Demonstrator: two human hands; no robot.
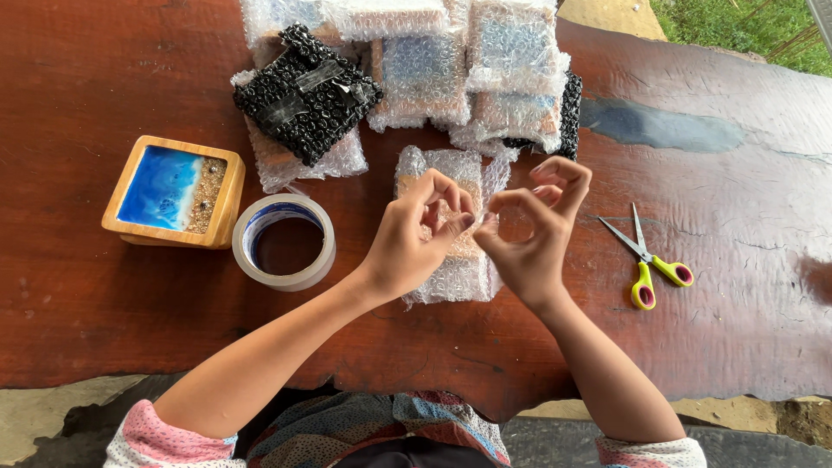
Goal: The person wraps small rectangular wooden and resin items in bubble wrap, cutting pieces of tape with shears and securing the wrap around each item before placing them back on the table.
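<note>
Both hands, left (414, 243) and right (530, 234), pinch the bubble-wrapped parcel (451, 260), its long axis pointing away.

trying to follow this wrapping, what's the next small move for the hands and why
Probably press the fingertips down onto the clear bubble-wrapped parcel: the left hand and right hand pinch together just above it, seemingly holding something too small to see, likely tape.

Both hands, left hand (414, 238) and right hand (530, 230), pinch over a bubble-wrapped parcel (455, 260).
</note>
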